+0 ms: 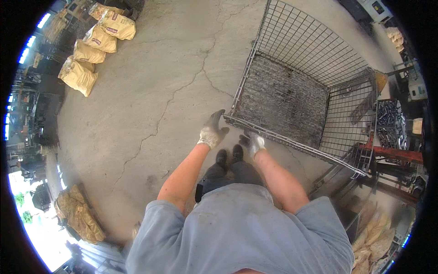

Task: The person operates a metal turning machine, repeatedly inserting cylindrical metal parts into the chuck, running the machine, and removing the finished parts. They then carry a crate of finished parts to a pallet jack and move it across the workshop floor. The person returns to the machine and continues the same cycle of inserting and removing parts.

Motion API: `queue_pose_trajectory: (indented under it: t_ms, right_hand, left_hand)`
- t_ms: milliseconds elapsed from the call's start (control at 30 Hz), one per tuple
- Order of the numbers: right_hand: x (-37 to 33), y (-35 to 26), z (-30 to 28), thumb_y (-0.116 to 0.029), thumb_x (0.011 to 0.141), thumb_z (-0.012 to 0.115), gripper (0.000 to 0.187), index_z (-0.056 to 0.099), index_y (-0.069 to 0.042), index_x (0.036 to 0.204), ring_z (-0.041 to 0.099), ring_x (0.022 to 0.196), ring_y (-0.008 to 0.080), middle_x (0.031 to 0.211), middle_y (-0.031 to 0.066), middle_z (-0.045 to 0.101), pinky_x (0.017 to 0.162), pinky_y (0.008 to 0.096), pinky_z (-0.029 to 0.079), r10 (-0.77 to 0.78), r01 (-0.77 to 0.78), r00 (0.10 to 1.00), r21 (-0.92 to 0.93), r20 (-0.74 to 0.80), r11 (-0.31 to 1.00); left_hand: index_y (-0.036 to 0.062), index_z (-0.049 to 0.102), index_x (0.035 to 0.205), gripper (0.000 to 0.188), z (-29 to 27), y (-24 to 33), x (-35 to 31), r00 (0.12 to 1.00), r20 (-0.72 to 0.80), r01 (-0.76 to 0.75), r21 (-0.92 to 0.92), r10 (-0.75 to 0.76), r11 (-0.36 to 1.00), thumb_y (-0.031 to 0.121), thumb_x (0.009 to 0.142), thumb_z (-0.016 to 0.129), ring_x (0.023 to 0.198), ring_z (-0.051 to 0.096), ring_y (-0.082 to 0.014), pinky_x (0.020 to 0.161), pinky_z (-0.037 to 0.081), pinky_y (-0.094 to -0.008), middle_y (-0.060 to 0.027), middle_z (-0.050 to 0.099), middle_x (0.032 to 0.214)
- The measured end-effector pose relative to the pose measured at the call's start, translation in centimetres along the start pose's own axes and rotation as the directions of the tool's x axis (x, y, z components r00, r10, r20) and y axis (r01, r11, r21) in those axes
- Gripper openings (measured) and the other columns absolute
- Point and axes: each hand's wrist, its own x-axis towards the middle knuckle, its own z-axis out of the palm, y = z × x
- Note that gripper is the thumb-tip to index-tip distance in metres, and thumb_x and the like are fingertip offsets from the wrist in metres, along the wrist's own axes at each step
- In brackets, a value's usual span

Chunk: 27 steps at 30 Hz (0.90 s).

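Left hand (213, 130) and right hand (252, 142) uncurled, empty, near rim of wire-mesh cage (292, 93), ahead-right; contact unclear. Best grip rim evenly, avoiding wire ends; keep boots (237, 153) clear.

From afar I see the cage (289, 91) ahead at right; the left hand (213, 130) is near its left corner, the right hand (252, 142) before its edge. Sacks (98, 40) stand ahead at left.
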Motion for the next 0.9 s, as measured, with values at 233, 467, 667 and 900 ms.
queue_pose_trajectory:
  t_ms: [233, 467, 667, 900]
  right_hand:
    - [1.9, 1.3, 2.2, -0.023, 0.109, 0.052, 0.028, 0.062, -0.005, 0.127, 0.069, 0.098, 0.0347, 0.118, 0.0146, 0.069, 0.081, 0.0467, 0.061, 0.048, -0.067, 0.996, 0.287, 0.073, 0.956]
    - [-1.4, 1.9, 2.1, -0.009, 0.098, 0.058, 0.020, 0.069, 0.000, 0.113, 0.074, 0.081, 0.0283, 0.105, 0.0157, 0.075, 0.067, 0.0414, 0.062, -0.092, 0.093, 0.994, 0.010, -0.056, 0.996]
    - [-7.8, 1.3, 1.7, 0.000, 0.090, 0.054, 0.022, 0.066, 0.007, 0.106, 0.076, 0.077, 0.0387, 0.096, 0.0208, 0.071, 0.062, 0.0454, 0.063, -0.099, 0.104, 0.994, 0.179, -0.037, 0.978]
    - [-8.2, 0.9, 2.4, -0.003, 0.090, 0.053, 0.023, 0.065, 0.005, 0.109, 0.074, 0.072, 0.0371, 0.092, 0.0197, 0.070, 0.057, 0.0443, 0.061, -0.115, 0.137, 0.989, 0.293, -0.091, 0.946]
  left_hand:
    - [0.0230, 0.042, 0.158, 0.090, -3.9, 2.5, 0.7, 0.973, 0.067, -0.232, 0.230, 0.222, 0.945, 0.010, 0.077, 0.081, 0.142, 0.047, -0.0417, 0.117, 0.043, -0.0506, -0.0198, 0.042, 0.160]
    - [0.0256, 0.060, 0.144, 0.079, -6.3, 4.0, 6.8, 0.682, 0.451, -0.718, 0.563, 0.575, 0.410, 0.012, 0.070, 0.086, 0.150, 0.039, -0.0377, 0.123, 0.036, -0.0518, -0.0156, 0.039, 0.164]
    - [0.0206, 0.071, 0.124, 0.050, -5.5, 2.8, 9.1, 0.598, 0.473, -0.793, 0.467, 0.647, 0.391, 0.011, 0.077, 0.080, 0.149, 0.042, -0.0383, 0.121, 0.040, -0.0485, -0.0129, 0.045, 0.160]
    - [0.0161, 0.072, 0.117, 0.039, -5.4, 2.8, 9.9, 0.592, 0.464, -0.803, 0.407, 0.659, 0.435, 0.009, 0.079, 0.075, 0.139, 0.052, -0.0389, 0.106, 0.054, -0.0499, -0.0154, 0.055, 0.150]
